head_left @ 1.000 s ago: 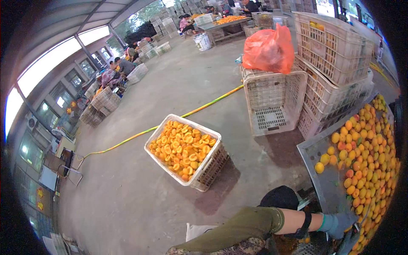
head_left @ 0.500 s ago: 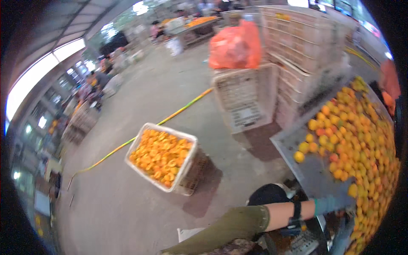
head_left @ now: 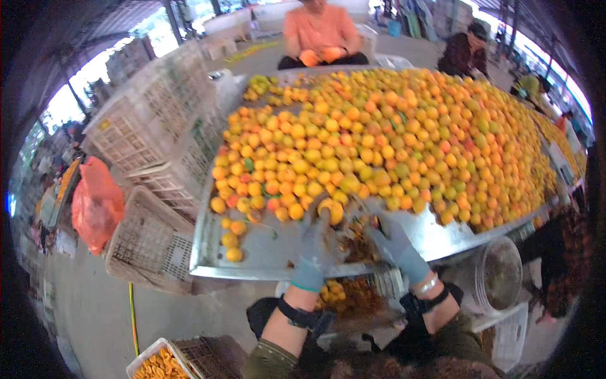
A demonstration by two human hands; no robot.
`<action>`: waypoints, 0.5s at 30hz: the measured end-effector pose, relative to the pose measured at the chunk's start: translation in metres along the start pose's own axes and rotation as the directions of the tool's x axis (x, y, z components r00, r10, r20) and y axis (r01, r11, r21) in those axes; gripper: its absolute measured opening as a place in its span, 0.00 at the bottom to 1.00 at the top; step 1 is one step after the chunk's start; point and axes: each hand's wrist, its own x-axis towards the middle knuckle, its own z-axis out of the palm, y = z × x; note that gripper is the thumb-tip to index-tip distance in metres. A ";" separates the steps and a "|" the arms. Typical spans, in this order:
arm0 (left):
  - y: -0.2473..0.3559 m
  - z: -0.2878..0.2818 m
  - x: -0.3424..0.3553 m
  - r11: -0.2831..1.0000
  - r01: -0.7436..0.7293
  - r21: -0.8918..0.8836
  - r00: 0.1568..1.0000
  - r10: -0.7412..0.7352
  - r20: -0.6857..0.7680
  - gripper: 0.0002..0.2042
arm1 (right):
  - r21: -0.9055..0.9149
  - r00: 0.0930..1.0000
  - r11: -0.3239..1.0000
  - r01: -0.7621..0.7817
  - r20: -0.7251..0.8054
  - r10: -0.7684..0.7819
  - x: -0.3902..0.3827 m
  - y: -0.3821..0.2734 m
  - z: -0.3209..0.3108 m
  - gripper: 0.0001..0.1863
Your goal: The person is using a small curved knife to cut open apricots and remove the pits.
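Note:
My left hand [head_left: 310, 243], in a grey-blue glove, is closed around a yellow-orange apricot [head_left: 331, 211] at the near edge of a metal table [head_left: 252, 268]. My right hand [head_left: 396, 245], gloved alike, is beside it with fingers bent inward. A small dark thing shows at its fingertips, too blurred to name. Between the hands lies brown, wet-looking residue [head_left: 358, 243]. A broad heap of whole apricots [head_left: 379, 139] covers most of the table beyond them. Below the table edge, between my forearms, a container holds more orange fruit [head_left: 332, 292].
Stacked plastic crates [head_left: 148, 114] and a red bag [head_left: 98, 205] stand to the left, near a tilted crate [head_left: 148, 240]. A crate of halved apricots [head_left: 161, 366] is at lower left. Clear buckets [head_left: 499, 275] stand at right. A person in orange [head_left: 320, 35] sits across the table.
The view has swung right, from the floor and the crate of halved apricots to the table. My left hand, earlier reaching onto the table, now holds an apricot; my right hand has come into view.

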 end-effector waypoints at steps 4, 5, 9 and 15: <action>-0.016 -0.003 -0.006 0.972 0.171 -0.161 0.973 -0.141 0.182 0.25 | 0.434 0.979 0.878 -0.202 0.084 0.184 -0.009 -0.006 -0.016 0.14; -0.011 -0.002 -0.006 0.973 0.158 -0.169 0.964 -0.115 0.241 0.26 | 0.479 0.980 0.855 -0.197 0.076 0.183 -0.010 -0.009 -0.017 0.13; -0.009 0.006 -0.008 0.970 0.187 -0.154 0.921 -0.118 0.371 0.28 | 0.516 0.997 0.855 -0.057 -0.008 0.071 -0.021 -0.018 -0.019 0.17; -0.010 0.008 -0.014 0.962 0.263 -0.078 0.887 -0.209 0.411 0.27 | 0.372 0.999 0.927 -0.040 0.040 0.027 -0.021 -0.031 -0.028 0.14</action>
